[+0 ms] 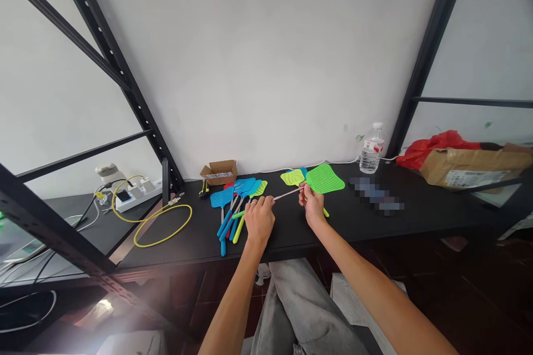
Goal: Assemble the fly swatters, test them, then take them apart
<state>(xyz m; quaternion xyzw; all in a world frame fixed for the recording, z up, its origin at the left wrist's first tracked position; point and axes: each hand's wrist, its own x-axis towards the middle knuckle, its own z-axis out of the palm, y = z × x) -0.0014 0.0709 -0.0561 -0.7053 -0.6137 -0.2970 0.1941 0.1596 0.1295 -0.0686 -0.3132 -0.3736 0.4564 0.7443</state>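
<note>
Grey-trousered knees (291,299) sit lowest, below a black table (416,216) set against a white wall (266,66) and framed by black shelving posts (120,72). Over the table the left hand (259,219) is closed on the metal rod (287,194) of a swatter while the right hand (313,204) pinches it near the green swatter head (325,178), with a pile of swatters (235,199) just left and a yellow cable (162,224) beyond. Farther back stand an open cardboard box (219,171), its contents unclear, a water bottle (371,150) and a brown package (470,166) beside a red bag (433,144).
</note>
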